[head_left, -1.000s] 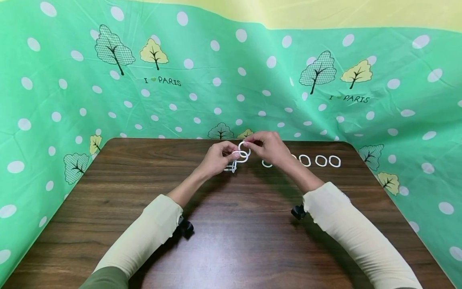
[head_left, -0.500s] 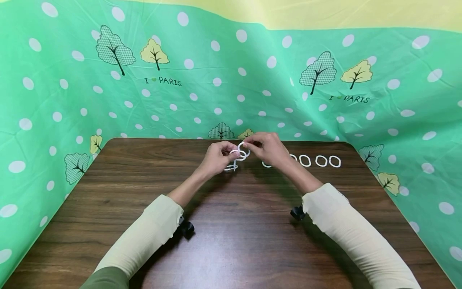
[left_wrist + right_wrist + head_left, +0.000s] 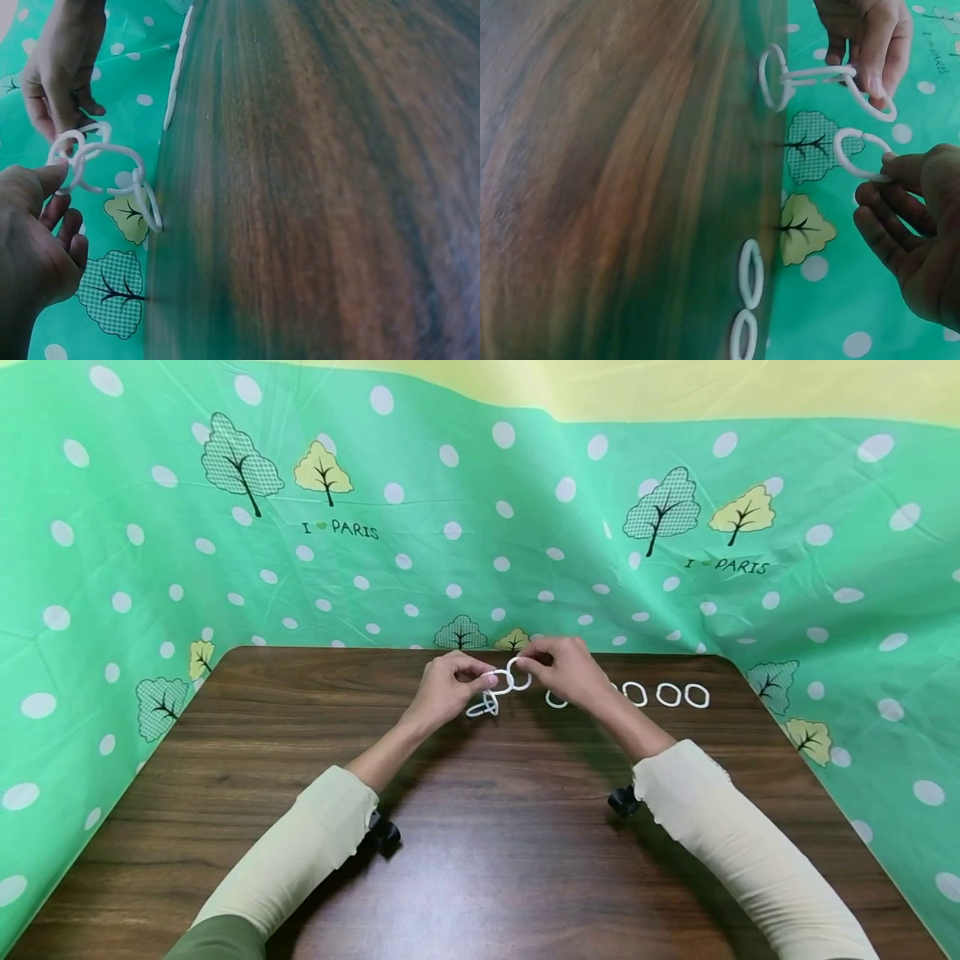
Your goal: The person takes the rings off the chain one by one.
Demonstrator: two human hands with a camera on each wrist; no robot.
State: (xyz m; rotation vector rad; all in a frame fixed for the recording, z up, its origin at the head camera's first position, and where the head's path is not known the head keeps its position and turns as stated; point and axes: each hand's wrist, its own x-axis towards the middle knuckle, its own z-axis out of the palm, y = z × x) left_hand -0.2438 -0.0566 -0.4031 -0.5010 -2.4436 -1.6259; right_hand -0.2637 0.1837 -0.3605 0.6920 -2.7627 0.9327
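Note:
My left hand [image 3: 450,687] pinches the end link of a short chain of white plastic links between thumb and fingers. Below it hang more joined links [image 3: 482,706], their low end at the tabletop. The right hand [image 3: 567,670] pinches a single white oval link [image 3: 838,154] by its edge, facing the left hand. In the head view this link overlaps the left hand's end link [image 3: 501,682]; from the right wrist a gap shows between the two. Both hands are raised over the far side of the table.
Several loose white links [image 3: 668,695] lie in a row on the brown wooden table [image 3: 480,843], right of the hands and partly hidden by the right hand. A green polka-dot cloth [image 3: 420,585] hangs behind the table's far edge.
The right hand has shifted slightly right with its link, and the two pinched links overlap less than before. The hanging links have swung to a new tilt.

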